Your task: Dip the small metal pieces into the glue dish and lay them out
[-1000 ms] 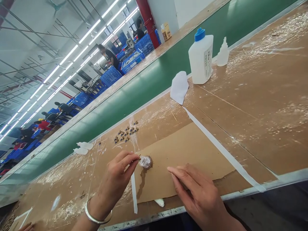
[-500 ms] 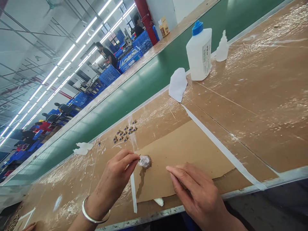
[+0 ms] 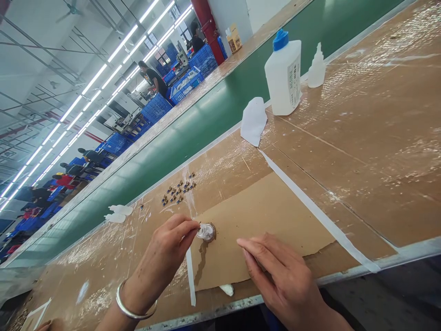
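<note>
My left hand (image 3: 167,253), with a silver bangle on the wrist, pinches a tiny dark part at the rim of a small clear round cap (image 3: 207,231) that sits on a cardboard sheet (image 3: 268,220). My right hand (image 3: 279,276) rests flat on the cardboard just right of the cap, fingers stretched together and pointing left, holding nothing. A cluster of several small brass and dark parts (image 3: 178,192) lies on the table beyond my left hand.
A white bottle with a blue cap (image 3: 283,73) and a small clear dropper bottle (image 3: 316,68) stand at the far right by a green conveyor belt (image 3: 193,133). A white paper scrap (image 3: 253,122) and tape strips lie on the brown bench. People work by blue crates beyond.
Both hands stay in place by the cap; only the view has drifted slightly.
</note>
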Action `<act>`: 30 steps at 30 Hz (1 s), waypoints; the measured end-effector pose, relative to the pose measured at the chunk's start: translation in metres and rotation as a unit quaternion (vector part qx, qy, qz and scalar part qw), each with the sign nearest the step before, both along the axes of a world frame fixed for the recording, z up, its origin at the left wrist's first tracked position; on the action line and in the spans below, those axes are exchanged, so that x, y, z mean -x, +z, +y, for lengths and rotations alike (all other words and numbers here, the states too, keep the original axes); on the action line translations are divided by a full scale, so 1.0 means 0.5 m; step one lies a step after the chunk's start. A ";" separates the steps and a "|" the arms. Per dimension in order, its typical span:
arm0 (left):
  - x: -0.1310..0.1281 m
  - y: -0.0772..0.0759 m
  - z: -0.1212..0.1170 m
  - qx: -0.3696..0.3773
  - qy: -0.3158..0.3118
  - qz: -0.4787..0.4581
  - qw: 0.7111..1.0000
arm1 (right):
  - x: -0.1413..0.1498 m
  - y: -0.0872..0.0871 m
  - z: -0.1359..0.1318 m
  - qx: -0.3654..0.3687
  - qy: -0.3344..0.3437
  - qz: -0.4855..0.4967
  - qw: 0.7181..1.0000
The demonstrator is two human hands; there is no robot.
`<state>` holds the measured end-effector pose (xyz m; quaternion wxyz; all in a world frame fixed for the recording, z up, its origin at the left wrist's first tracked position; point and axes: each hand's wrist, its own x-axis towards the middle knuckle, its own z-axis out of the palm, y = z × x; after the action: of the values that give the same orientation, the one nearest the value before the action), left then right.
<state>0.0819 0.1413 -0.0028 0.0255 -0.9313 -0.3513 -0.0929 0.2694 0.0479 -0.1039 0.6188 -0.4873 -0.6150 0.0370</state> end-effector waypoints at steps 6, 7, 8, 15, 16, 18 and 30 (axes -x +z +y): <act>-0.002 -0.001 0.002 0.014 0.004 0.001 1.000 | -0.002 0.003 0.000 -0.003 0.001 0.000 1.000; -0.003 0.000 0.002 0.015 0.002 -0.004 1.000 | -0.003 0.004 0.000 -0.003 0.001 0.001 1.000; -0.004 0.003 0.002 0.015 0.000 -0.010 1.000 | -0.003 0.005 0.000 -0.004 0.002 0.001 1.000; 0.052 0.025 -0.038 0.081 0.163 -0.120 0.976 | -0.008 0.003 -0.005 -0.014 -0.001 -0.011 1.000; 0.073 0.022 -0.051 0.096 0.214 -0.151 0.960 | -0.008 0.002 -0.005 -0.014 -0.005 -0.017 1.000; 0.120 0.005 -0.079 0.132 0.330 -0.214 0.910 | -0.007 0.001 -0.005 -0.015 -0.016 -0.035 0.999; 0.241 -0.123 -0.139 0.239 0.513 -0.327 0.757 | -0.014 -0.028 -0.005 0.002 0.007 -0.159 0.987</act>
<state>-0.0386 0.0718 -0.0642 -0.2711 -0.5002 -0.7740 -0.2781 0.2763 0.0452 -0.1179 0.5117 -0.4841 -0.7089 -0.0357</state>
